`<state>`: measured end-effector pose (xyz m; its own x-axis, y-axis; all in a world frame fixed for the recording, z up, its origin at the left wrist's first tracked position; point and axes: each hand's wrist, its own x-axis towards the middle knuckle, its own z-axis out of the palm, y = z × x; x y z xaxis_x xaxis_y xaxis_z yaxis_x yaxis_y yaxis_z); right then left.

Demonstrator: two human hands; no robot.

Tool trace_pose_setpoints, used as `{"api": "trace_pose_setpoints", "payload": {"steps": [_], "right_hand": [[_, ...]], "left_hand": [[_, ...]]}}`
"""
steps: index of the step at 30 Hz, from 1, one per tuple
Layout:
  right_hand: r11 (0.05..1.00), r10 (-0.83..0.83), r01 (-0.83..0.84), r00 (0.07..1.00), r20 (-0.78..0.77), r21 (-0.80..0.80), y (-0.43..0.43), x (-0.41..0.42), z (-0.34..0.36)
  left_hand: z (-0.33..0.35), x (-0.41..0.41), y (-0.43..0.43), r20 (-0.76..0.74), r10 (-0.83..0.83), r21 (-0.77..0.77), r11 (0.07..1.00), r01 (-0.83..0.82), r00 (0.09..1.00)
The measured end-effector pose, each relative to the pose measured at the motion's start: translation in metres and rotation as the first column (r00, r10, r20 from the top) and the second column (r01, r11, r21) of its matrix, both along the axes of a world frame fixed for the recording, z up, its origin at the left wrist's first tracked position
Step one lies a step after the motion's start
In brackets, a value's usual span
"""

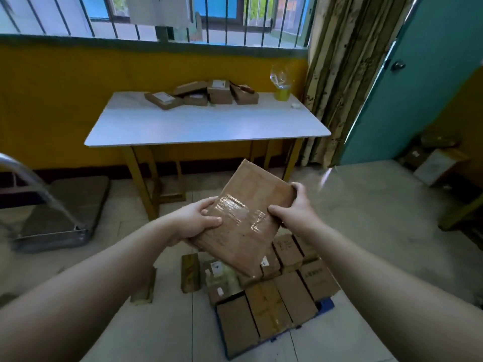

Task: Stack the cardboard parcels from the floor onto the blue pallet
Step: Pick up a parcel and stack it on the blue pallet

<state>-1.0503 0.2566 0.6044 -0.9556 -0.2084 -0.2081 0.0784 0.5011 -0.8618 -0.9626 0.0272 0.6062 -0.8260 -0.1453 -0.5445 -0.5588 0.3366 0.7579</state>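
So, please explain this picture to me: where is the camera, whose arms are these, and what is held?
There is no machine here. One camera sits on a person's head and looks forward and down, so the two bare arms are that person's own. The left hand and the right hand grip a flat cardboard parcel by its sides, tilted, in the air. Below it, a blue pallet on the floor carries rows of parcels. Two narrow parcels lie on the floor to its left. Behind stands a white table with a small heap of boxes.
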Motion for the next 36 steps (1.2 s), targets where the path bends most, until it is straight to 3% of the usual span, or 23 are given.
{"api": "trace_pose_setpoints", "payload": {"steps": [4, 7, 10, 13, 17, 27, 32, 36], "right_hand": [[0.994, 0.106, -0.107, 0.994, 0.019, 0.002, -0.030, -0.030, -0.025], [0.955, 0.296, -0.297, 0.947, 0.123, -0.003, -0.054, -0.045, -0.054], [0.830, 0.514, -0.543, 0.833, 0.204, 0.129, -0.071, -0.054, -0.103], [0.702, 0.605, -0.659, 0.752, 0.261, 0.271, -0.078, -0.067, -0.169], [0.582, 0.655, -0.710, 0.698, 0.289, 0.396, -0.085, -0.087, -0.262], [0.332, 0.703, -0.786, 0.574, 0.419, 0.521, -0.101, -0.121, -0.481], [0.289, 0.704, -0.772, 0.572, 0.421, 0.566, -0.100, -0.129, -0.546], [0.391, 0.704, -0.748, 0.618, 0.349, 0.537, -0.096, -0.125, -0.566]], "left_hand": [[-0.026, -0.007, -0.012, 0.010, 0.166, 0.023, 0.986, -0.167, 0.986], [-0.058, -0.014, -0.010, 0.025, 0.374, 0.064, 0.925, -0.375, 0.927], [-0.106, -0.021, -0.003, 0.085, 0.521, 0.014, 0.851, -0.524, 0.849], [-0.166, -0.033, 0.001, 0.164, 0.597, -0.006, 0.797, -0.604, 0.785], [-0.257, -0.050, -0.003, 0.230, 0.642, -0.024, 0.755, -0.656, 0.731], [-0.484, -0.070, -0.005, 0.381, 0.656, 0.041, 0.692, -0.721, 0.652], [-0.547, -0.079, -0.003, 0.413, 0.649, 0.117, 0.658, -0.744, 0.639], [-0.568, -0.074, -0.007, 0.387, 0.635, 0.162, 0.666, -0.728, 0.668]]}}
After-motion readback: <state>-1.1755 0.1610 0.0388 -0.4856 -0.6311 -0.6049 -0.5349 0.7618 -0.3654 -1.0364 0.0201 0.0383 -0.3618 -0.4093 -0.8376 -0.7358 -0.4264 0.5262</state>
